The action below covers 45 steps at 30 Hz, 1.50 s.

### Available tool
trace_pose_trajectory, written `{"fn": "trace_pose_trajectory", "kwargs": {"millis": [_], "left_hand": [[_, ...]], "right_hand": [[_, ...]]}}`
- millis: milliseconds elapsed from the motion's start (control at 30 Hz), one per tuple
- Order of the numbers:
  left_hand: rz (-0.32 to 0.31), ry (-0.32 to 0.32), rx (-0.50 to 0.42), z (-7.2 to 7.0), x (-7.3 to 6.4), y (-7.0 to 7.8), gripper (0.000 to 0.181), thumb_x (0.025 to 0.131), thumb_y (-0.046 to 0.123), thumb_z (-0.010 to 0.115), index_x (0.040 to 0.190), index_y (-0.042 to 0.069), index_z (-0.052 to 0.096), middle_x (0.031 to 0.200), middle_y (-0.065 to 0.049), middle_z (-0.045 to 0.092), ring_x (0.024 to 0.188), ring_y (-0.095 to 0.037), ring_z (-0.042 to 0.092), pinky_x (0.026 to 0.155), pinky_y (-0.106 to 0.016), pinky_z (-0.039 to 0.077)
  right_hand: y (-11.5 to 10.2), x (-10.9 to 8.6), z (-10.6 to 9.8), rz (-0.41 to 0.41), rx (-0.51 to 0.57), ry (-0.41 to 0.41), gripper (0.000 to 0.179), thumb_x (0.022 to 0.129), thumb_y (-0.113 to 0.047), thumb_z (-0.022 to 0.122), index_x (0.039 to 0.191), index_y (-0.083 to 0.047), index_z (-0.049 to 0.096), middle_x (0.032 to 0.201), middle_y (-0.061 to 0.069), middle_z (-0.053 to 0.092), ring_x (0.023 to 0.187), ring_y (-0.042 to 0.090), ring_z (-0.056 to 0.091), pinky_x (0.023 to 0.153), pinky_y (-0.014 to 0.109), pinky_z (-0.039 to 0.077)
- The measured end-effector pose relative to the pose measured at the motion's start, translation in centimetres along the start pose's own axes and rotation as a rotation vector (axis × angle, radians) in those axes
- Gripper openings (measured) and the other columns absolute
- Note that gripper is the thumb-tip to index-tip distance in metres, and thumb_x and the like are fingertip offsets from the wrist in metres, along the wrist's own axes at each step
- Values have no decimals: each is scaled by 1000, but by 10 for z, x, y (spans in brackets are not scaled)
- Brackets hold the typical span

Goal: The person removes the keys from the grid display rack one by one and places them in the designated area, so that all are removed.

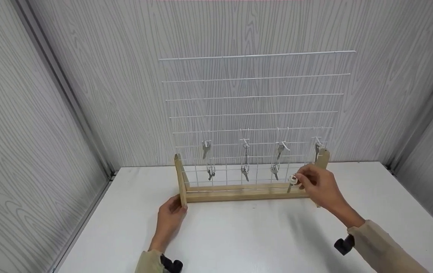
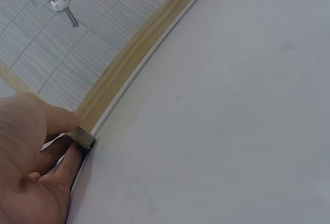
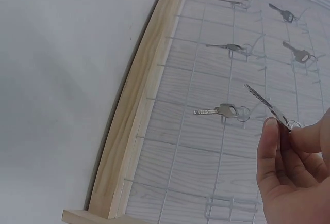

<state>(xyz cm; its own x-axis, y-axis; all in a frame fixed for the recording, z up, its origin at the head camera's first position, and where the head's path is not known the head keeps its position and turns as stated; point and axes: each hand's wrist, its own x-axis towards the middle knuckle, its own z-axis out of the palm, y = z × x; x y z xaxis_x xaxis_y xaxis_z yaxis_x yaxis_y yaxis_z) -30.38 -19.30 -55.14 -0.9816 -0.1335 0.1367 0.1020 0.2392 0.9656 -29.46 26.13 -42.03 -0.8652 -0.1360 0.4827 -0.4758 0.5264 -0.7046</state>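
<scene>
My right hand [image 1: 319, 186] pinches a silver key [image 3: 268, 105] by its small ring end, in front of the lower right of a white wire grid [image 1: 235, 156]. The key's blade points down in the head view. At the lower left, my left hand [image 2: 31, 157] grips the foot of the wooden stand [image 2: 129, 53] between thumb and fingers. That stand holds the grid upright. Several keys hang by rings from white hooks on the grid in two rows, among them one key [image 1: 245, 172] in the lower row and another key [image 3: 227, 110] close to the held one.
The stand rests on a white table [image 1: 239, 235] near its back edge. Wood-grain patterned panels [image 1: 106, 76] enclose the back and both sides. A white hook [image 3: 232, 208] sits on the grid near the stand's right end. Each wrist carries a small black camera [image 1: 344, 244].
</scene>
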Motion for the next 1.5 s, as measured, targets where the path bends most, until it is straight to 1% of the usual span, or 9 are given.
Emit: {"fn": "trace_pose_trajectory", "kwargs": {"millis": [133, 300, 567, 833, 933, 1067, 1200, 1333, 1500], "left_hand": [[7, -7, -10, 2, 0, 2, 54, 101, 0, 67, 152, -7, 51, 151, -32, 55, 143, -45, 56, 118, -44, 52], [3, -6, -2, 2, 0, 1, 56, 99, -3, 68, 153, -6, 51, 152, -31, 55, 143, -44, 56, 118, -44, 52], [-13, -7, -7, 1, 1, -1, 56, 98, -7, 67, 152, -6, 52, 152, -31, 56, 143, -43, 56, 117, -43, 53], [-19, -11, -18, 2, 1, -2, 55, 99, -6, 66, 152, -5, 52, 152, -30, 56, 143, -42, 56, 117, -43, 53], [-25, -7, -24, 3, 0, -2, 55, 99, -5, 66, 152, -5, 52, 152, -31, 55, 143, -43, 56, 117, -44, 52], [-2, 3, -33, 3, 0, 1, 55, 97, -7, 66, 150, -9, 52, 150, -34, 54, 143, -47, 55, 118, -47, 52], [21, 2, -31, 3, 0, 2, 55, 97, -6, 67, 150, -10, 51, 150, -36, 54, 142, -48, 55, 117, -47, 52], [13, 7, -22, 3, 0, 2, 56, 97, -6, 67, 150, -11, 51, 150, -36, 54, 142, -48, 55, 118, -48, 52], [-10, 18, -9, 4, -1, 0, 56, 96, -8, 67, 150, -9, 52, 150, -35, 55, 142, -46, 56, 118, -46, 52]], "right_hand": [[-3, 4, 8, -14, 34, -15, 6, 104, -6, 69, 103, -3, 74, 94, 13, 78, 74, 7, 71, 67, 22, 63], [-8, 8, 21, 0, 72, -37, 5, 103, -3, 69, 102, 0, 74, 93, 14, 78, 73, 8, 71, 68, 26, 65], [-19, 11, 46, 26, 129, -58, 5, 101, 0, 71, 104, 2, 74, 94, 14, 79, 74, 8, 71, 68, 25, 65], [-24, 11, 69, 35, 151, -108, 4, 102, -3, 70, 103, 0, 73, 93, 12, 78, 81, 29, 75, 68, 22, 63], [-24, 11, 77, 20, 161, -135, 5, 102, -4, 70, 103, 1, 73, 93, 13, 78, 80, 28, 75, 68, 22, 63], [-24, 11, 86, 14, 174, -164, 6, 103, -5, 70, 104, 1, 73, 94, 13, 78, 80, 25, 75, 68, 21, 63], [-26, 12, 95, 24, 189, -174, 6, 103, -5, 70, 103, 0, 72, 93, 13, 77, 79, 29, 74, 66, 21, 62], [-27, 13, 107, 34, 201, -187, 5, 102, -3, 70, 101, 1, 72, 91, 16, 77, 77, 32, 73, 64, 21, 61], [-29, 11, 123, 35, 209, -196, 6, 102, -3, 70, 100, 1, 73, 91, 16, 77, 75, 27, 72, 63, 21, 60]]}}
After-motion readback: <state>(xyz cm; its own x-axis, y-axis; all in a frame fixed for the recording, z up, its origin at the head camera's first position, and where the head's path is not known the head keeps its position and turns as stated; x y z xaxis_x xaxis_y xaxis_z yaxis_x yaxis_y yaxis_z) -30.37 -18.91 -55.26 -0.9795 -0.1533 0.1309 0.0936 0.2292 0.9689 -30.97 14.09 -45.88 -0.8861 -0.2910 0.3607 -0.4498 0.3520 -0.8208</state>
